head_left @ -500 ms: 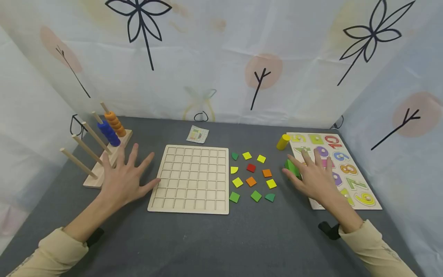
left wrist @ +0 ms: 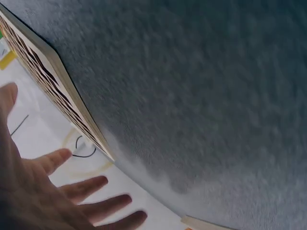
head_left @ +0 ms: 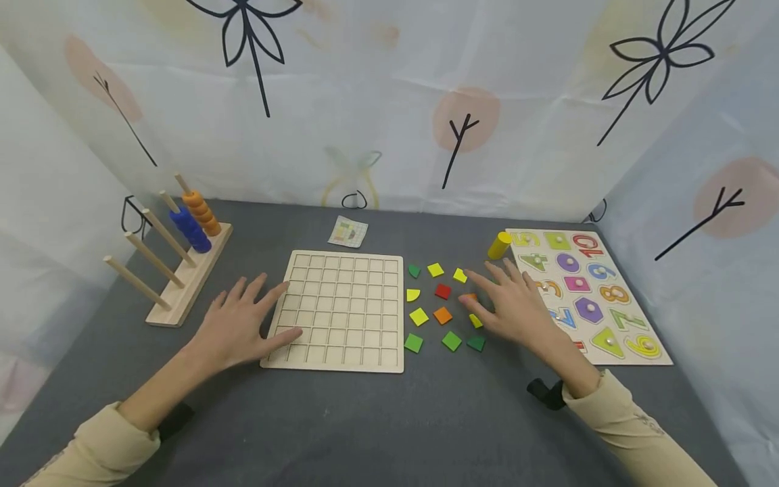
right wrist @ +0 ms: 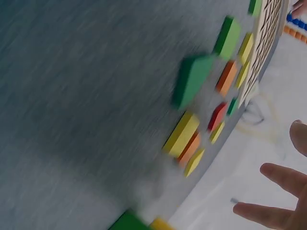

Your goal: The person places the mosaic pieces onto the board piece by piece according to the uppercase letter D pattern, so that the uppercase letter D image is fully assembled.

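Note:
A pale wooden grid board (head_left: 343, 311) lies in the middle of the table. My left hand (head_left: 234, 333) is spread over its left edge, holding nothing; in the left wrist view the fingers (left wrist: 84, 189) look straight and apart. Right of the board lie several small flat tiles, among them a red tile (head_left: 443, 291), an orange tile (head_left: 443, 315) and a green tile (head_left: 452, 341). My right hand (head_left: 517, 308) hovers over the rightmost ones with fingers spread and nothing held, partly covering an orange and a yellow tile (head_left: 476, 320).
At the left stands a wooden peg stand (head_left: 193, 277) with blue and orange beads. A number puzzle board (head_left: 633, 291) lies right, with a yellow cylinder (head_left: 499, 245) at its corner. A green block (right wrist: 128, 221) shows in the right wrist view. A small printed card (head_left: 348, 232) lies behind the grid.
My right hand has moved left from the green block and puzzle board to the tiles. The left hand has shifted right and nearer to me, over the grid board's edge.

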Motion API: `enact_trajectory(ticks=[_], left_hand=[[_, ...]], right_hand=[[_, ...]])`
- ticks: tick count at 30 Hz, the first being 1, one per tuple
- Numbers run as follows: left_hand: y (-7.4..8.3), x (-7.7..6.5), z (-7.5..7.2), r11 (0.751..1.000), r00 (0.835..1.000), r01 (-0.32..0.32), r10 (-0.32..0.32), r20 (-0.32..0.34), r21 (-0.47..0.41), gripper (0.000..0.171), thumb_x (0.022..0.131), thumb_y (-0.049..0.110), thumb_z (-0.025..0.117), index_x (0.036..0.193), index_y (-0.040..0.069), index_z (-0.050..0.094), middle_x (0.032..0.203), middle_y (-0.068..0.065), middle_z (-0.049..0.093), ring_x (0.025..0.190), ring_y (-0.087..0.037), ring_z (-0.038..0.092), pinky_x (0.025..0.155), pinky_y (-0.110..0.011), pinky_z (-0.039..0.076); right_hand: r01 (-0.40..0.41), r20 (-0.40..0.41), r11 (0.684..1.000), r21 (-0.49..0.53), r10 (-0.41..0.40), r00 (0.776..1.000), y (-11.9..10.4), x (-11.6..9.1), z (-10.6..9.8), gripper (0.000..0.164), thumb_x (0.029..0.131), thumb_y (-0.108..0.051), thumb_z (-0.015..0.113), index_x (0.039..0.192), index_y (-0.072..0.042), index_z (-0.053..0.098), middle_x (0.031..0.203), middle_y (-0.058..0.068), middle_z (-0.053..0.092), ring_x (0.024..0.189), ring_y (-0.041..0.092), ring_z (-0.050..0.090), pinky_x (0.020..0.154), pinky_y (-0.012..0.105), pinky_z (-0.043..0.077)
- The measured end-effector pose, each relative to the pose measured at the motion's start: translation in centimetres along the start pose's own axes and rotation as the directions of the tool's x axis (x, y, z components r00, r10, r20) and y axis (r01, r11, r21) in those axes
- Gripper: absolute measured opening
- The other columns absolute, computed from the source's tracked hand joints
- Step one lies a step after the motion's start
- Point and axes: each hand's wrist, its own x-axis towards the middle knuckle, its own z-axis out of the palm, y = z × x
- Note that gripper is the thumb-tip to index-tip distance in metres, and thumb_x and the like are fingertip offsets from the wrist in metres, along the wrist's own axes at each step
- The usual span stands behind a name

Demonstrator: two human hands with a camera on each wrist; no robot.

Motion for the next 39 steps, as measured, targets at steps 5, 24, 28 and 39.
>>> enact_trajectory(ticks=[5, 24, 28, 39], left_hand=[[0.4, -0.1, 0.2, 0.996, 0.997, -0.012, 0.018, 0.07, -0.089, 0.101, 0.082, 0.078, 0.064, 0.155, 0.011, 0.043, 0.157, -0.031, 0.04, 0.139, -0.06, 0.042, 0.091, -0.076, 0.047], [0.0, -0.6, 0.7, 0.99, 0.984, -0.09, 0.104, 0.141, -0.105, 0.117, 0.067, 0.081, 0.075, 0.152, 0.006, 0.047, 0.156, -0.031, 0.042, 0.141, -0.061, 0.039, 0.089, -0.079, 0.045], [0.0, -0.6, 0.6, 0.989, 0.982, -0.1, 0.116, 0.149, -0.109, 0.118, 0.066, 0.08, 0.077, 0.152, 0.006, 0.047, 0.156, -0.033, 0.041, 0.141, -0.062, 0.038, 0.089, -0.079, 0.045], [0.1, -0.6, 0.6, 0.989, 0.983, -0.105, 0.119, 0.138, -0.105, 0.115, 0.068, 0.083, 0.073, 0.152, 0.009, 0.048, 0.158, -0.031, 0.04, 0.142, -0.061, 0.037, 0.09, -0.079, 0.044]], right_hand=[[0.118, -0.038, 0.992, 0.042, -0.116, 0.992, -2.0, 0.3, 0.8, 0.054, 0.094, -0.042, 0.072, 0.14, -0.015, 0.063, 0.144, 0.024, 0.059, 0.139, 0.051, 0.048, 0.104, 0.067, 0.045], [0.249, 0.17, 0.947, 0.201, -0.284, 0.944, -7.1, -0.1, 4.3, 0.039, 0.082, -0.029, 0.087, 0.115, -0.01, 0.078, 0.087, 0.0, 0.063, 0.069, 0.005, 0.043, 0.056, 0.018, 0.034], [0.236, 0.178, 0.944, 0.229, -0.279, 0.944, -7.4, 0.0, 4.6, 0.033, 0.084, -0.02, 0.085, 0.114, -0.009, 0.078, 0.095, 0.004, 0.07, 0.072, 0.008, 0.053, 0.055, 0.018, 0.039], [0.22, 0.169, 0.938, 0.268, -0.27, 0.948, -7.4, 0.3, 4.5, 0.025, 0.086, -0.01, 0.079, 0.111, -0.007, 0.078, 0.085, 0.002, 0.065, 0.07, 0.006, 0.047, 0.057, 0.017, 0.038]])
